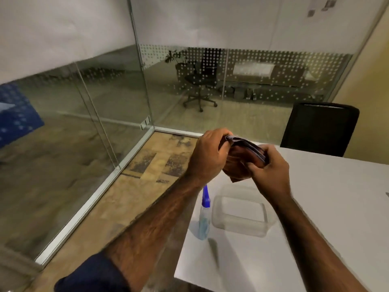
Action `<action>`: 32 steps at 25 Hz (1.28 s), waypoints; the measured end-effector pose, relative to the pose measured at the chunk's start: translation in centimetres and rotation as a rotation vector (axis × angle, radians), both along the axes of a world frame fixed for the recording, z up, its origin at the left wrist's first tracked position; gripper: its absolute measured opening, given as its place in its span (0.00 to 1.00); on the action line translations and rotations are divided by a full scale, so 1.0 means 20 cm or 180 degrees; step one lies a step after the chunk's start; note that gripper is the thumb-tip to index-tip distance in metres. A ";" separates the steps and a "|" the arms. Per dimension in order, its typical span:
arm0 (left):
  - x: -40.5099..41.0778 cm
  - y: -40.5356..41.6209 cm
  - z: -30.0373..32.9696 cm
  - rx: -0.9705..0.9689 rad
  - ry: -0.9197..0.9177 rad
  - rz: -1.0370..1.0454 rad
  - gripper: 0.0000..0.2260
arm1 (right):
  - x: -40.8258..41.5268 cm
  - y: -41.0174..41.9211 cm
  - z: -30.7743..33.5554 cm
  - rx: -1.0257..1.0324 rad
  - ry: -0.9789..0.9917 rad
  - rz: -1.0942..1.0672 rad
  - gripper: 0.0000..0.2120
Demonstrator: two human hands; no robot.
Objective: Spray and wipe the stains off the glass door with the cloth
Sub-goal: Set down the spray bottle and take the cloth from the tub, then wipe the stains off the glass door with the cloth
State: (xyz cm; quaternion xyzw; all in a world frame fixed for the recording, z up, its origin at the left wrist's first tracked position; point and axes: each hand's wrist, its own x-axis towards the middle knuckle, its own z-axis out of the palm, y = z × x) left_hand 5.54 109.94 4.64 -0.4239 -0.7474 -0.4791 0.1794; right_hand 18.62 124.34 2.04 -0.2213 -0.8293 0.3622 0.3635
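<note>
You face a corner of glass walls (117,85) with a dotted frosted band. Beyond them stands an office chair (200,81) near a plant (175,56). A white table (328,207) and a black chair (320,128) sit on patchy tan floor (134,186).

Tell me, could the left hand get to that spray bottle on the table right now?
Probably yes, once it lets go. The spray bottle stands upright near the table's edge, below the left hand with nothing between, but both hands are holding the folded cloth.
</note>
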 end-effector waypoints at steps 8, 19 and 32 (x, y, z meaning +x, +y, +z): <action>0.01 -0.98 0.18 0.0403 0.0028 0.0872 0.06 | -0.17 -0.67 0.25 -0.0975 0.0281 0.1458 0.14; 0.39 -2.42 -0.08 0.0273 -0.0518 0.2230 0.07 | -0.54 -2.07 0.06 0.0339 0.0668 0.1603 0.15; 0.78 -3.30 -0.16 0.0501 -0.0322 0.3653 0.07 | -0.46 -3.24 0.07 -0.0720 0.0963 0.3225 0.19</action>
